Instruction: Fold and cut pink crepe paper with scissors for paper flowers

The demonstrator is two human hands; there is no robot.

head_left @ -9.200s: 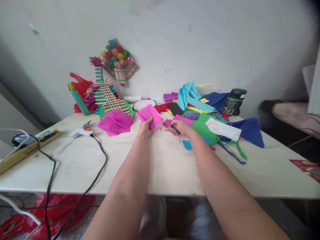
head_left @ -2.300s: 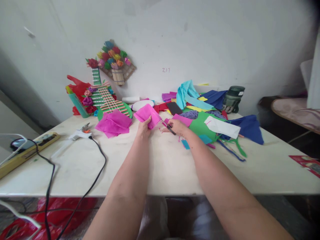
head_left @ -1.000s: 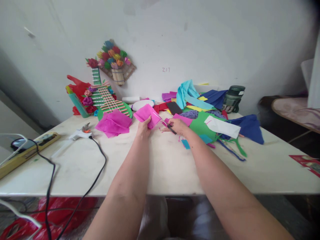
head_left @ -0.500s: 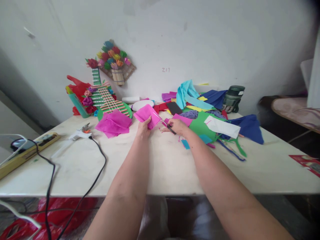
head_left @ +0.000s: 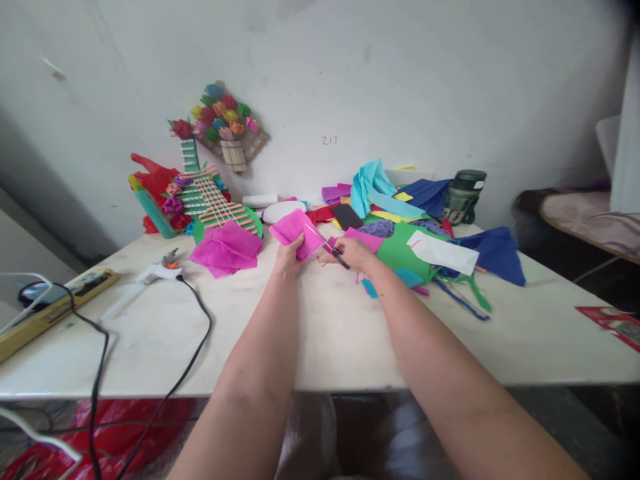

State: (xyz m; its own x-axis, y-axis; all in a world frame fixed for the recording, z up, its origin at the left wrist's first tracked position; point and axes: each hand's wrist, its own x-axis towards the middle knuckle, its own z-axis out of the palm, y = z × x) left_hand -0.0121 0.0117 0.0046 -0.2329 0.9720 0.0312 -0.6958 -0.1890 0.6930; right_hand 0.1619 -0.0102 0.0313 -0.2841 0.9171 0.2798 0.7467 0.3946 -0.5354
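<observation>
A bright pink, roughly square piece of thin, paper-like or cloth-like sheet (head_left: 293,228) is held near the middle of the white tabletop (head_left: 345,333), in front of a flat white oval piece with a dark rim (head_left: 283,212). The left hand (head_left: 289,259) pinches it at its near edge, thumb laid across the upper face and the other fingers mostly hidden beneath. The right hand (head_left: 356,253) is curled around the black handles of a slim pair of scissors with silvery blades (head_left: 341,261), the blades lying across the right part of the pink sheet; they are too small and soft in the view to tell whether they are parted or pressed together. To the left, just in front of the green guitar-shaped craft strung with pale sticks (head_left: 220,208), lies a loose stack of crinkled magenta sheets (head_left: 226,250); to the right, a broad grass-green sheet (head_left: 403,243) spreads just beyond the right hand. The pink sheet should be very light and limp, easily creased and probably quick to tear under a hard pull, and any layers in it could slide on one another. A flat thumb-and-finger pinch at the near edge, clear of the blades, seems the best hold, with the scissors governed from their handle loops.
</observation>
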